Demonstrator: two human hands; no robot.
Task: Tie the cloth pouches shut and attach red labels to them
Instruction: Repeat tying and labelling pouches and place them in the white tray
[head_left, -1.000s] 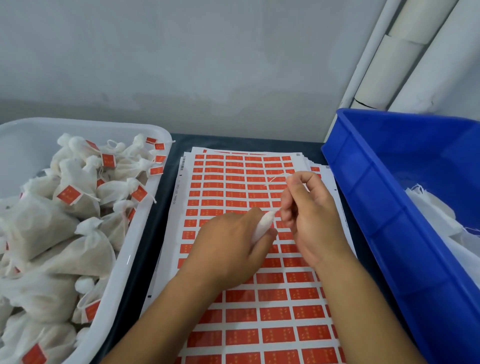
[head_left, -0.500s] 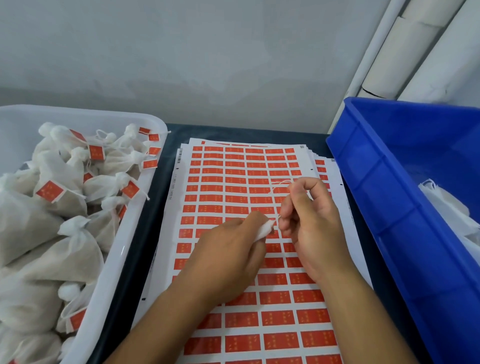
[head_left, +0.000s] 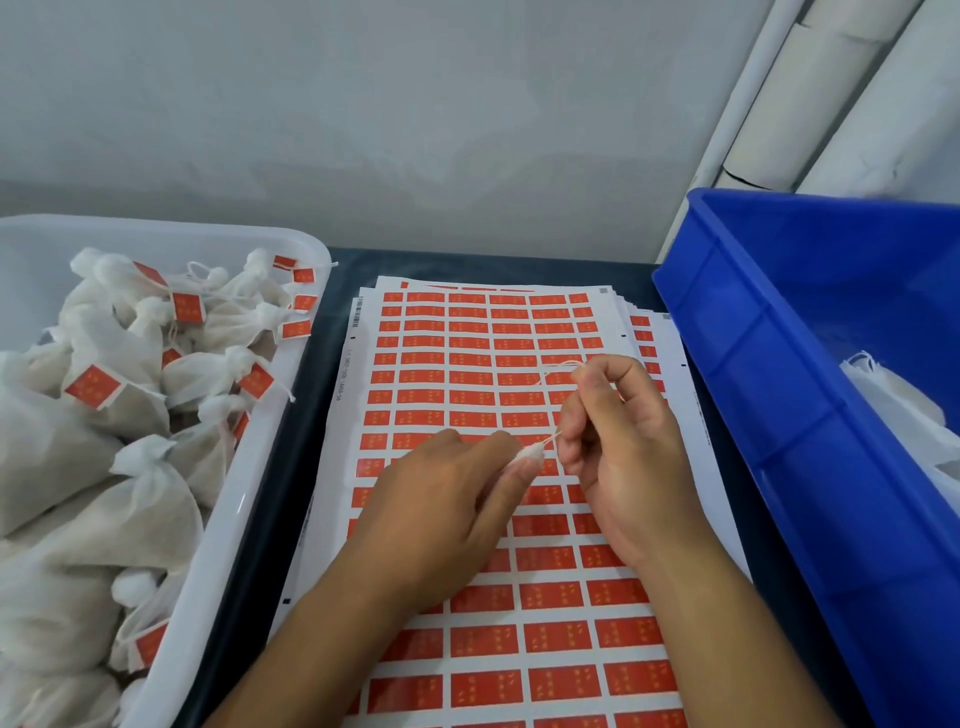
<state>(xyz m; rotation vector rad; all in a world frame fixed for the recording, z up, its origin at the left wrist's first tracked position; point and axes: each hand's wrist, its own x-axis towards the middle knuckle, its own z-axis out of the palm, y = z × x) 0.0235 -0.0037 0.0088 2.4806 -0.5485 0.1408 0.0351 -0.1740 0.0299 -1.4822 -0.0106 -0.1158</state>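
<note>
Vs 1 s ago, right hand (head_left: 618, 447) sits a bit further right of the left hand (head_left: 441, 514), so a short taut run of string (head_left: 549, 440) now shows btwn them, leading from the pouch neck (head_left: 527, 453). The string's loop (head_left: 561, 366) above the right fingers stands out more to the left. Little else differs.

- A pale grey-white wall (head_left: 415, 114) fills the upper part of the view, evenly lit, with faint smudges.
- White pipes (head_left: 810, 104) slant up the wall at the right corner.
- A dark tabletop (head_left: 322, 332) meets the wall's foot.
</note>
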